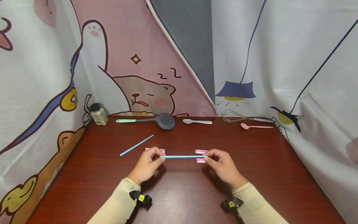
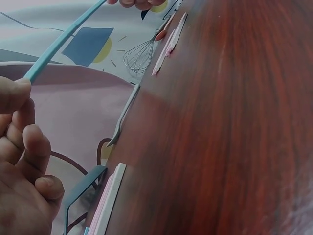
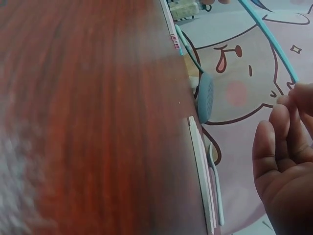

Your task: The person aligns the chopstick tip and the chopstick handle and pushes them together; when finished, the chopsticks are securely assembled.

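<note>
Both hands hold a thin, light-blue chopstick (image 1: 183, 156) level above the table, one at each end. My left hand (image 1: 146, 165) pinches its left end between thumb and index finger; the other fingers are loosely bent in the left wrist view. My right hand (image 1: 223, 166) pinches the right end in the same way. Under and behind the left hand lie pink and white sticks (image 1: 154, 150), partly hidden by it. More pink and white sticks (image 1: 200, 151) lie beside the right hand, also partly covered. A second blue chopstick (image 1: 136, 145) rests slantwise on the table at left.
Along the back of the brown table (image 1: 179, 193) lie a grey slotted skimmer (image 1: 165, 121) with a mint handle, a white spoon (image 1: 197, 121), a wire whisk (image 1: 243, 117) and a pink spoon (image 1: 255, 126). A black-lidded jar (image 1: 98, 114) stands at back left. Printed curtains hang behind.
</note>
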`<state>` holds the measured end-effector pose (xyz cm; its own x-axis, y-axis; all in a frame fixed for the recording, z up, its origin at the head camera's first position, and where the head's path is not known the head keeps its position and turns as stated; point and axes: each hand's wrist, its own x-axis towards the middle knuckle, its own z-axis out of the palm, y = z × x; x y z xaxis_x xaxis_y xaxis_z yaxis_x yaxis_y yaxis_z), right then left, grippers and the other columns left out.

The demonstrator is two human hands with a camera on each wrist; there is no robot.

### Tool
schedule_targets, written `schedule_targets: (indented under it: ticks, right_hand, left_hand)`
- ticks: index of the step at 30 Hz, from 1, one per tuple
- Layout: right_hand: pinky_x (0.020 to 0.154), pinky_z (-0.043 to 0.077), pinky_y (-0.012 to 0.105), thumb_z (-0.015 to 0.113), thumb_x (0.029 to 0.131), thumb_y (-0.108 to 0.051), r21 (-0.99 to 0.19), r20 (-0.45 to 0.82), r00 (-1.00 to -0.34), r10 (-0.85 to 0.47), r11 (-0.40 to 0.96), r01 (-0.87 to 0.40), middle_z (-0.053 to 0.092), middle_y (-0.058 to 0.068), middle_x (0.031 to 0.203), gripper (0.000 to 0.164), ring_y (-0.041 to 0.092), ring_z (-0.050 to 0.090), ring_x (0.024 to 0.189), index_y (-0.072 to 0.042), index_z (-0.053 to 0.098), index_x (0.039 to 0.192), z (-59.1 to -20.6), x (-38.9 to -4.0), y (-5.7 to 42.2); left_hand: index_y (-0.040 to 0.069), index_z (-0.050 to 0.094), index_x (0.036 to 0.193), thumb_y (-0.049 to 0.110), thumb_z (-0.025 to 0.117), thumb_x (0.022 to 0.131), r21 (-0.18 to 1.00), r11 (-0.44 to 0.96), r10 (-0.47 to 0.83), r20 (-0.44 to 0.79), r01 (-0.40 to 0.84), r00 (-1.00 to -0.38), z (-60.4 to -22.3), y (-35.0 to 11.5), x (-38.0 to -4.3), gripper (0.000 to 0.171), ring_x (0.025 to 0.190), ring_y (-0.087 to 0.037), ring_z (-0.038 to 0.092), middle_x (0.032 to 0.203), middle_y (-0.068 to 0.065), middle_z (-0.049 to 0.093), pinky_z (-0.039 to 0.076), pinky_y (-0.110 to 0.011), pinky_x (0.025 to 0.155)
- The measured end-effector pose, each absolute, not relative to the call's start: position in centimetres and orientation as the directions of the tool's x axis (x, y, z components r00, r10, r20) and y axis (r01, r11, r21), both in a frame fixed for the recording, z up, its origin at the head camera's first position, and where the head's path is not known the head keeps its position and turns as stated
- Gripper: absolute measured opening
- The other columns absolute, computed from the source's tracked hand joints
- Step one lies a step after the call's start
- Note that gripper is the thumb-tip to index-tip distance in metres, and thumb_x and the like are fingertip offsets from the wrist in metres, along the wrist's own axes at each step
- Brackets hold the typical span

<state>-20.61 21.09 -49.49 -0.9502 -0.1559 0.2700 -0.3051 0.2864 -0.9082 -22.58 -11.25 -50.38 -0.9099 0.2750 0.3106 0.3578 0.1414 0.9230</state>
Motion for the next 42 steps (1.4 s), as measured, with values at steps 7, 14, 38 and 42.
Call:
schedule_targets:
  ticks: [7,14,38,42]
  right_hand:
    - [0.068,0.051,0.024,0.073,0.096,0.001,-0.905,0.269,-0.953,-0.139,0.302,-0.3,0.074,0.009,0.087,0.003,0.008,0.062,0.077,0.003,0.075,0.096,-49.4,-20.4,21.1]
    - [0.076,0.051,0.022,0.073,0.096,0.0,-0.906,0.269,-0.952,-0.146,0.298,-0.301,0.077,0.012,0.094,0.003,0.007,0.066,0.087,0.001,0.076,0.097,-49.5,-20.2,20.9]
    - [0.058,0.041,0.025,0.079,0.091,-0.009,-0.775,0.06,-0.995,-0.083,0.625,-0.098,0.058,-0.002,0.068,0.004,0.008,0.048,0.062,-0.005,0.078,0.092,-49.0,-21.9,24.4]
    - [0.059,0.041,0.026,0.08,0.09,-0.009,-0.745,0.018,-0.996,-0.086,0.663,-0.071,0.055,-0.004,0.066,0.005,0.008,0.047,0.062,-0.007,0.079,0.094,-49.2,-22.1,24.9]
  left_hand:
    - [0.003,0.07,0.097,-0.006,0.072,0.092,0.926,0.129,0.273,0.311,0.355,-0.91,-50.5,-11.1,-22.3,0.011,0.116,-0.033,0.065,0.114,-0.031,0.07,0.049,-0.024,0.1]
    - [-0.002,0.069,0.097,-0.007,0.071,0.092,0.923,0.119,0.28,0.323,0.366,-0.904,-50.4,-11.4,-22.3,0.008,0.114,-0.029,0.068,0.115,-0.033,0.07,0.05,-0.022,0.095]
    - [-0.009,0.07,0.101,-0.004,0.07,0.095,0.935,0.319,-0.183,0.223,0.157,-0.958,-50.1,-19.8,-25.5,0.008,0.078,-0.007,0.055,0.09,-0.012,0.069,0.045,-0.018,0.067]
    - [-0.005,0.072,0.102,-0.001,0.071,0.096,0.935,0.332,-0.273,0.224,0.127,-0.936,-50.8,-21.2,-26.0,0.008,0.084,-0.003,0.059,0.102,-0.016,0.074,0.047,-0.016,0.071]
